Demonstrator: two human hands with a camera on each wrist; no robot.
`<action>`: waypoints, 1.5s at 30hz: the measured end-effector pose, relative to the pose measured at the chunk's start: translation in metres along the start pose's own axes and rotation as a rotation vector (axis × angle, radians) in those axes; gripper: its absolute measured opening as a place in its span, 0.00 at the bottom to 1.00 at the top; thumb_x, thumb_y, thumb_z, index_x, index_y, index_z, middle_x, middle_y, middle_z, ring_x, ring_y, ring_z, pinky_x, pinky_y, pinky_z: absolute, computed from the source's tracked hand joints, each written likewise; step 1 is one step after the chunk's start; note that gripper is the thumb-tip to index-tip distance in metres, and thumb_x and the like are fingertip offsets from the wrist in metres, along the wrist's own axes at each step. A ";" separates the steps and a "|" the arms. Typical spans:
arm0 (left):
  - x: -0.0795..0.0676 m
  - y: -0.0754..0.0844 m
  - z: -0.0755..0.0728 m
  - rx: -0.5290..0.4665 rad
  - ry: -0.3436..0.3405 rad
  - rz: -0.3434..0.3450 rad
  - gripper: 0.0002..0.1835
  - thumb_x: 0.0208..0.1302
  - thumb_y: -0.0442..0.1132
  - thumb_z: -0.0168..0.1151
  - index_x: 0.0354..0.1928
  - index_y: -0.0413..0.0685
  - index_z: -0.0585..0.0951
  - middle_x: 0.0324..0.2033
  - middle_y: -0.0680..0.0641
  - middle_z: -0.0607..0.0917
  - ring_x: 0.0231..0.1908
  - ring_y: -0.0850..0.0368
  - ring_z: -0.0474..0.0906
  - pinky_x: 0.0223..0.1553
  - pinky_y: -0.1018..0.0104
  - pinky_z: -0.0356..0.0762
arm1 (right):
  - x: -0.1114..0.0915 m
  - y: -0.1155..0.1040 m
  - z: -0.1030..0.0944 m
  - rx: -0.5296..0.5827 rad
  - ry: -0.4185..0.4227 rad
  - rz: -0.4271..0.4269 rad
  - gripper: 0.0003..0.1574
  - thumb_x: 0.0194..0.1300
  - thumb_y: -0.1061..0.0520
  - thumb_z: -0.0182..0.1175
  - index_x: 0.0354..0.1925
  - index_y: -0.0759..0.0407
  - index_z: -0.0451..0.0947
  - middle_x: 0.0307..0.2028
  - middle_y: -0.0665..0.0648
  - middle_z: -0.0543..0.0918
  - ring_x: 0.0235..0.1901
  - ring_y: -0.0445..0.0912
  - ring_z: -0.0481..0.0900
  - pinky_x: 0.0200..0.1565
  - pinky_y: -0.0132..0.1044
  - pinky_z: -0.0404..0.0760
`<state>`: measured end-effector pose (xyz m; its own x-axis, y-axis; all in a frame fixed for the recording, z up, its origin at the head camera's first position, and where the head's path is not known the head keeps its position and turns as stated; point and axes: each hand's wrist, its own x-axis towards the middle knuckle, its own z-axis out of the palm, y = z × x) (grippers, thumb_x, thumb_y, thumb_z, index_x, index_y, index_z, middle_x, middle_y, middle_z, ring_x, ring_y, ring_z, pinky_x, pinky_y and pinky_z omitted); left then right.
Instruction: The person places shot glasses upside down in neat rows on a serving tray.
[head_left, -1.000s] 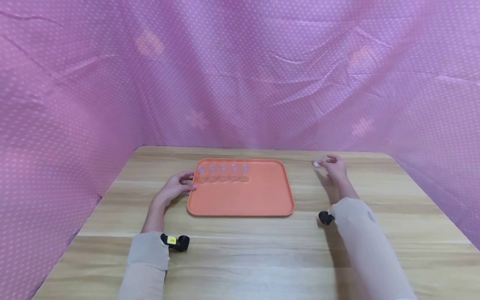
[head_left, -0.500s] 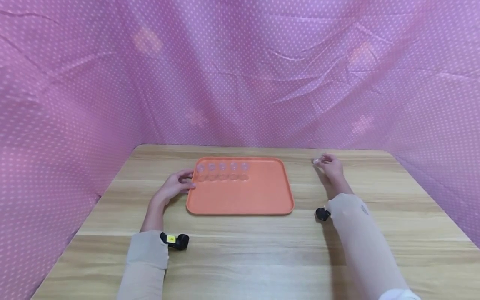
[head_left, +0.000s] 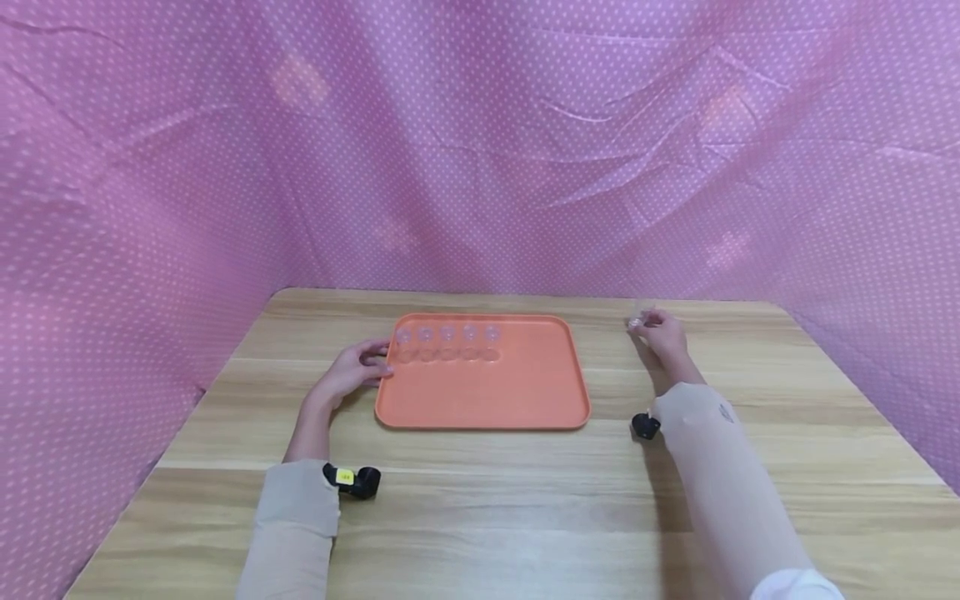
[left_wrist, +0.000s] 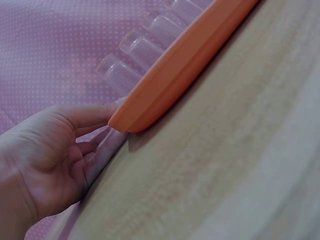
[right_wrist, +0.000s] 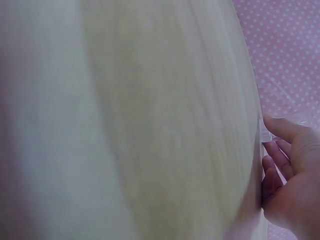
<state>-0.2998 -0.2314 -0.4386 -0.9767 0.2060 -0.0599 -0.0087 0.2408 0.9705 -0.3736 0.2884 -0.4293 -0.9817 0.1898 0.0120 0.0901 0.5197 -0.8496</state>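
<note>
An orange tray [head_left: 480, 400] lies on the table, with a row of several small clear cups [head_left: 447, 335] along its far left part. My left hand [head_left: 348, 373] holds the tray's left edge; in the left wrist view that hand [left_wrist: 55, 160] has its thumb and fingers at the tray corner [left_wrist: 150, 107], below the standing cups [left_wrist: 120, 75]. At the far right of the table, my right hand [head_left: 666, 337] pinches another clear cup [head_left: 636, 322]. In the right wrist view, this cup [right_wrist: 270, 136] is partly hidden behind the thumb of my right hand [right_wrist: 295, 175].
Pink polka-dot cloth [head_left: 480, 167] hangs around the back and sides of the wooden table [head_left: 480, 517]. A black wrist camera [head_left: 364, 482] sits on the left sleeve, and another camera [head_left: 645, 426] on the right one.
My right hand has drawn its fingers closer round the clear cup at the far right. The left hand and the tray stay where they were.
</note>
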 end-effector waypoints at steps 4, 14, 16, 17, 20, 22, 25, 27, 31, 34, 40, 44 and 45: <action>0.001 0.001 -0.001 0.000 0.005 -0.001 0.33 0.58 0.25 0.58 0.66 0.32 0.58 0.56 0.33 0.67 0.41 0.54 0.74 0.41 0.63 0.80 | 0.001 0.000 0.000 -0.013 0.001 -0.014 0.24 0.61 0.59 0.58 0.53 0.69 0.68 0.53 0.70 0.71 0.54 0.60 0.66 0.58 0.49 0.65; 0.002 0.002 -0.003 0.009 0.005 -0.014 0.34 0.58 0.26 0.58 0.66 0.33 0.58 0.57 0.33 0.66 0.42 0.52 0.74 0.41 0.63 0.80 | -0.002 -0.006 0.003 -0.079 0.044 -0.006 0.23 0.62 0.57 0.58 0.52 0.70 0.70 0.51 0.69 0.73 0.51 0.59 0.68 0.56 0.48 0.67; 0.002 0.002 -0.003 0.006 0.006 -0.010 0.34 0.58 0.25 0.58 0.66 0.33 0.58 0.57 0.33 0.66 0.41 0.53 0.74 0.41 0.64 0.80 | -0.002 -0.008 0.003 -0.075 0.050 0.004 0.23 0.62 0.57 0.58 0.52 0.69 0.70 0.51 0.68 0.73 0.51 0.58 0.68 0.56 0.47 0.67; 0.002 0.002 -0.003 0.004 0.004 -0.006 0.34 0.58 0.25 0.58 0.66 0.33 0.58 0.57 0.33 0.66 0.41 0.53 0.74 0.41 0.64 0.80 | -0.002 -0.008 0.003 -0.078 0.054 0.005 0.23 0.62 0.57 0.58 0.52 0.69 0.70 0.51 0.68 0.73 0.51 0.58 0.68 0.56 0.47 0.67; 0.002 0.002 -0.002 -0.003 0.006 0.002 0.34 0.57 0.24 0.57 0.66 0.33 0.58 0.56 0.33 0.67 0.40 0.55 0.75 0.41 0.64 0.80 | -0.003 -0.009 0.003 -0.070 0.058 0.013 0.23 0.62 0.56 0.58 0.52 0.69 0.71 0.50 0.67 0.73 0.51 0.58 0.68 0.55 0.47 0.67; 0.002 0.002 -0.002 -0.006 0.005 0.006 0.34 0.57 0.24 0.57 0.66 0.33 0.58 0.56 0.33 0.67 0.39 0.56 0.75 0.40 0.64 0.80 | -0.003 -0.010 0.003 -0.073 0.060 0.013 0.22 0.62 0.56 0.58 0.51 0.69 0.71 0.50 0.67 0.73 0.51 0.58 0.68 0.55 0.47 0.67; 0.001 0.002 -0.001 -0.003 0.002 0.008 0.34 0.58 0.25 0.57 0.66 0.33 0.58 0.56 0.33 0.67 0.39 0.56 0.75 0.40 0.64 0.80 | -0.003 -0.009 0.002 -0.074 0.062 0.015 0.22 0.62 0.56 0.58 0.50 0.68 0.71 0.50 0.67 0.73 0.51 0.58 0.67 0.56 0.48 0.66; 0.001 0.002 -0.001 -0.002 0.002 0.008 0.34 0.58 0.25 0.57 0.66 0.33 0.58 0.56 0.33 0.67 0.39 0.56 0.75 0.40 0.64 0.80 | -0.003 -0.009 0.002 -0.085 0.066 0.011 0.21 0.62 0.56 0.58 0.49 0.68 0.71 0.51 0.68 0.73 0.52 0.59 0.67 0.57 0.49 0.65; 0.001 0.002 -0.001 -0.003 0.002 0.010 0.34 0.58 0.25 0.58 0.66 0.33 0.58 0.56 0.33 0.67 0.39 0.56 0.75 0.40 0.64 0.80 | -0.004 -0.006 -0.001 -0.113 0.065 -0.014 0.21 0.62 0.57 0.58 0.49 0.70 0.71 0.50 0.69 0.73 0.51 0.60 0.68 0.57 0.50 0.65; 0.001 0.002 0.000 -0.006 0.001 0.007 0.34 0.57 0.25 0.58 0.66 0.33 0.59 0.56 0.33 0.67 0.39 0.55 0.75 0.40 0.64 0.80 | -0.006 -0.005 -0.004 -0.116 0.046 -0.024 0.22 0.62 0.58 0.58 0.50 0.71 0.70 0.49 0.70 0.73 0.51 0.61 0.68 0.56 0.50 0.66; 0.001 0.002 0.001 0.005 0.006 -0.007 0.34 0.57 0.25 0.58 0.66 0.34 0.59 0.56 0.33 0.67 0.40 0.53 0.74 0.40 0.63 0.80 | -0.007 -0.006 -0.006 -0.091 0.004 -0.026 0.23 0.62 0.58 0.58 0.51 0.72 0.68 0.49 0.69 0.72 0.51 0.60 0.67 0.56 0.50 0.67; 0.001 0.000 -0.001 -0.005 0.004 -0.006 0.34 0.57 0.24 0.58 0.66 0.33 0.58 0.56 0.33 0.66 0.41 0.53 0.74 0.41 0.63 0.80 | -0.006 -0.011 -0.006 -0.082 -0.021 -0.042 0.22 0.62 0.57 0.57 0.50 0.71 0.69 0.47 0.68 0.73 0.48 0.58 0.69 0.52 0.46 0.71; 0.000 -0.001 -0.001 -0.005 0.002 -0.007 0.34 0.57 0.25 0.58 0.66 0.33 0.58 0.56 0.32 0.66 0.41 0.53 0.74 0.41 0.63 0.80 | -0.007 -0.012 -0.006 -0.071 -0.025 -0.044 0.22 0.62 0.57 0.57 0.50 0.70 0.69 0.47 0.67 0.73 0.48 0.57 0.69 0.52 0.46 0.71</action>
<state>-0.3002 -0.2323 -0.4395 -0.9770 0.2028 -0.0664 -0.0168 0.2371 0.9713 -0.3671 0.2860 -0.4159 -0.9889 0.1447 0.0345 0.0574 0.5848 -0.8091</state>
